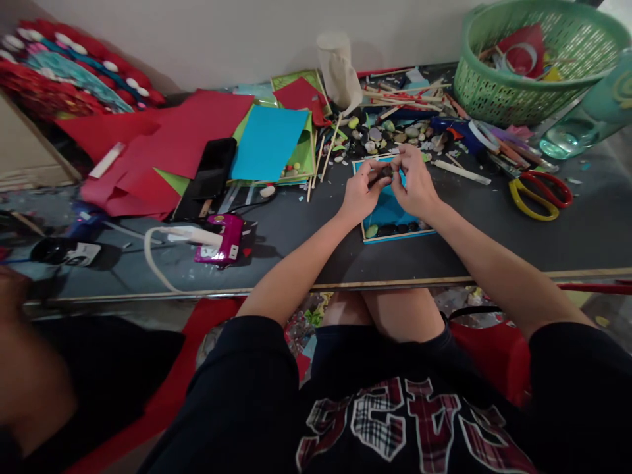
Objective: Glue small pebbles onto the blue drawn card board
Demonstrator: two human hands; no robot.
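The left hand (359,195) and the right hand (417,187) are holding a small dark stone (388,172) between them, over a blue framed board (388,209). Other stones (388,230) are lining the board's near edge. Beyond it, loose pebbles (374,135) are lying heaped; scissors (536,209) are resting rightward on the dark surface (592,243), and a phone (214,168) is lying leftward.
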